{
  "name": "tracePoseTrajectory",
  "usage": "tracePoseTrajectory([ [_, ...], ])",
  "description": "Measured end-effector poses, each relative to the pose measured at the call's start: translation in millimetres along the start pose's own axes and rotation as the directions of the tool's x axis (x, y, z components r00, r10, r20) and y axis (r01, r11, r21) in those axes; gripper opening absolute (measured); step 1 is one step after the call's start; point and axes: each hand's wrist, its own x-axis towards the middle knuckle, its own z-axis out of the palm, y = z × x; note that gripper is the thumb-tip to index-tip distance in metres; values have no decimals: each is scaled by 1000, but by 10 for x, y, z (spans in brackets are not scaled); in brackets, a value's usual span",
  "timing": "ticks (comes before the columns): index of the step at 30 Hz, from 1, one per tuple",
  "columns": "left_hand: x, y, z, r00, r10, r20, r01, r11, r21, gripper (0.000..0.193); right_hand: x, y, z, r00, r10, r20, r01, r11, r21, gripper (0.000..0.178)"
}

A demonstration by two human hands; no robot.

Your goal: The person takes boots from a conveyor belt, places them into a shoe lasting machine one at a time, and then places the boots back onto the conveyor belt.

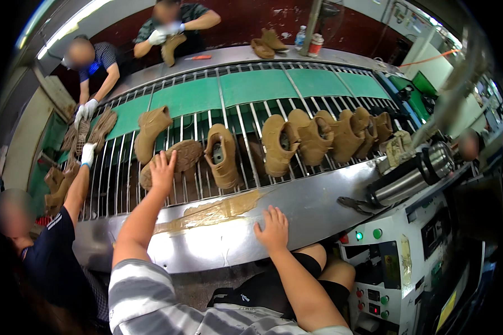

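My left hand [161,172] reaches out over the metal rod conveyor [107,187], its fingers extended across a tan boot [188,155] that lies on its side with the sole showing. The palm side is hidden, and no grip around the boot is visible. Just beyond it, another tan boot [151,131] rests on the rods. To the right, a tan boot [222,159] stands with its opening toward me. My right hand [273,228] lies flat with fingers apart on the steel ledge [307,206] in front of me, holding nothing.
Several tan boots [313,137] line the rods at right. Green panels [257,86] run behind them. A steel flask [411,176] and dark pliers [356,205] lie on the ledge above a control box [394,262]. Gloved co-workers handle footwear at left and across the conveyor.
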Motion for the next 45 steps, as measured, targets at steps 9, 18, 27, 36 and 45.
tracePoseTrajectory([
  [9, 500, -603, -930, 880, 99, 464, 202, 806, -556, 100, -31, 21, -28, 998, -9, -61, 11, 999, 42, 45],
  [18, -1046, -1293, -1176, 658, 307, 688, 743, -412, -527, 58, -82, 34, 20, 999, 9, -47, -5, 998, 67, 45],
  [27, -2751, -311, -888, 547, 310, 777, 633, -761, -142, 58, -127, 69, 133, 1000, -2, -30, 4, 997, 73, 47],
  [36, -1972, 1242, -2940, 670, 731, -127, 695, -558, 455, 78, -622, 455, -498, 839, -201, 506, -544, -353, 761, 62],
  [45, -1237, 2403, -3802, 313, 830, -462, 210, -535, -818, 19, -1414, 660, -2328, 980, 197, 26, 147, -807, 573, 100],
])
